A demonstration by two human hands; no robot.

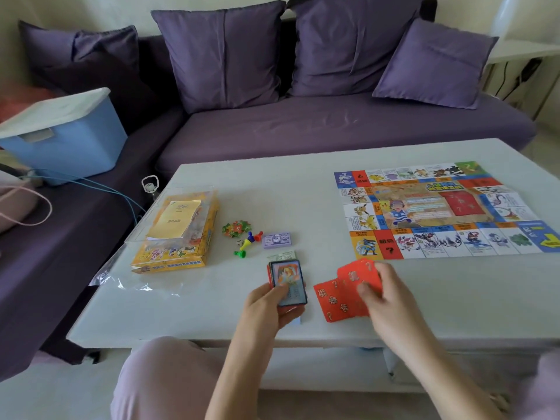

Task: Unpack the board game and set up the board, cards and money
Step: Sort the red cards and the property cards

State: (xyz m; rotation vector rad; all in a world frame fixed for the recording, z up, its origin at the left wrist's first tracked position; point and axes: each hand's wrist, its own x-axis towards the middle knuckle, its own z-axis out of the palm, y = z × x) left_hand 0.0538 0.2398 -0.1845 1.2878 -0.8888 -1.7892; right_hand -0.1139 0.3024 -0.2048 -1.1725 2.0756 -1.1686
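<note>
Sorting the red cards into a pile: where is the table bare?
Bare: the far strip between the yellow box and the board, and the near edge below the board, right of the right hand. Crowded: around the pawns, money and left hand.

Setting: home living room. Purple sofa (333, 122) with cushions (224, 53) behind a low white coffee table (272, 183).

Yellow "机会卡" and question marks on flat red paper cards (336, 300) pinched in the right hand (385, 297). Beyond that hand, black "?" on a red square of the colourful printed game board (424, 207). "5000" on the lilac banknote stack (276, 240) beyond the left hand (266, 307); print on its blue-bordered card deck (288, 277) unreadable.
</note>
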